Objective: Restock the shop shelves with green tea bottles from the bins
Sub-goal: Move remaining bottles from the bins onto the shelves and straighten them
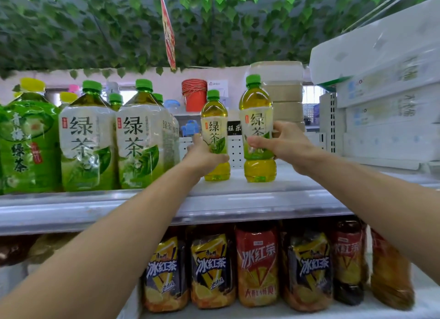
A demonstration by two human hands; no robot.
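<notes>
Two small green tea bottles with green caps stand upright on the white upper shelf (297,187). My left hand (202,158) grips the left bottle (214,118) round its lower label. My right hand (283,145) grips the right bottle (257,99) round its middle, thumb across the label. Both bottle bases touch or sit just above the shelf board. Large green tea bottles (140,138) stand in a row to the left on the same shelf. No bin is in view.
White boxes (385,80) are stacked at the right end of the shelf. Behind the bottles are a perforated white back panel (235,149), an orange bucket (194,95) and stacked beige containers (285,99). Iced tea bottles (257,266) fill the lower shelf. Leaf garlands hang overhead.
</notes>
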